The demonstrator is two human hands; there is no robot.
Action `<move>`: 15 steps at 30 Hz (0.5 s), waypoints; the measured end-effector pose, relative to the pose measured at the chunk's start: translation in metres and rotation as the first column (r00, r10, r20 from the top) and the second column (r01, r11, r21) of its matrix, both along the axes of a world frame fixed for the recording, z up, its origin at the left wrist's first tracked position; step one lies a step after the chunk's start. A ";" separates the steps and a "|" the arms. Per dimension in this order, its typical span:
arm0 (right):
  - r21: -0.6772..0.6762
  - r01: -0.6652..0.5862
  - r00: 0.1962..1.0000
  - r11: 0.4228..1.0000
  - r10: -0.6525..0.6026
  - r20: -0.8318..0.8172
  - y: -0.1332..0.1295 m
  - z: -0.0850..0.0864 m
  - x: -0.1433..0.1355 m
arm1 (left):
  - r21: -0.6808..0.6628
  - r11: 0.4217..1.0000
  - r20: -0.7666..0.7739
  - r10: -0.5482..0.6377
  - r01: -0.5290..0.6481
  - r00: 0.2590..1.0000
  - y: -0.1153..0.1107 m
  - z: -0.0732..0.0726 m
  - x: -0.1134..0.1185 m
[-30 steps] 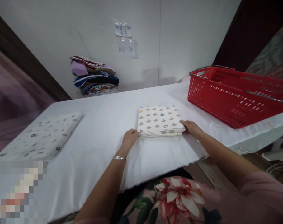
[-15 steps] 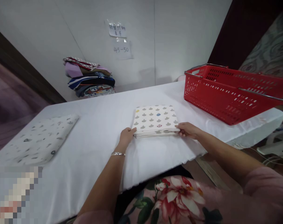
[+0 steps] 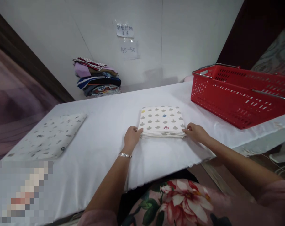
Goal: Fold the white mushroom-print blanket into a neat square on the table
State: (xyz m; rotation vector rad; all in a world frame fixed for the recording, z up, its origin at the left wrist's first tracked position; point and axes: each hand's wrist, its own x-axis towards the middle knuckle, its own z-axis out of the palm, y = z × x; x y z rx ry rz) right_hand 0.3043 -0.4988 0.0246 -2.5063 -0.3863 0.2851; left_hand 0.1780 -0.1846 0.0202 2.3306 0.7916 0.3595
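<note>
A folded white cloth (image 3: 162, 121) with rows of grey printed shapes and a few in yellow, blue and red lies flat on the white-covered table (image 3: 97, 147). Its layered edge faces me. My left hand (image 3: 132, 137), with a silver bracelet at the wrist, is closed on the near left corner, thumb on top. The near right corner is between the thumb and fingers of my right hand (image 3: 197, 133). Both hands rest low at the table surface.
Another folded patterned cloth (image 3: 48, 135) lies at the left. A red plastic basket (image 3: 227, 97) with metal handles stands at the right. Behind the table's far edge is a pile of folded fabrics (image 3: 97, 78). Paper signs (image 3: 128, 50) hang on the wall. A pixelated patch hides the lower left.
The whole view has shifted, so things appear a little further right. My right hand's fingers at the corner have changed position slightly. The cloth stays folded in place between both hands.
</note>
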 end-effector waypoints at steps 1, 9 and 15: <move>-0.041 -0.029 0.988 0.999 0.035 0.150 0.002 0.003 -0.004 | 0.096 0.995 0.070 -0.020 0.013 0.997 -0.004 0.003 -0.002; -0.053 -0.534 0.743 0.844 0.498 0.448 0.045 0.013 -0.020 | 0.469 0.743 0.062 -0.567 0.478 0.821 -0.038 0.011 0.010; -0.108 -0.540 0.735 0.835 0.530 0.424 0.055 0.008 -0.012 | 0.450 0.696 0.019 -0.634 0.560 0.773 -0.036 0.003 0.019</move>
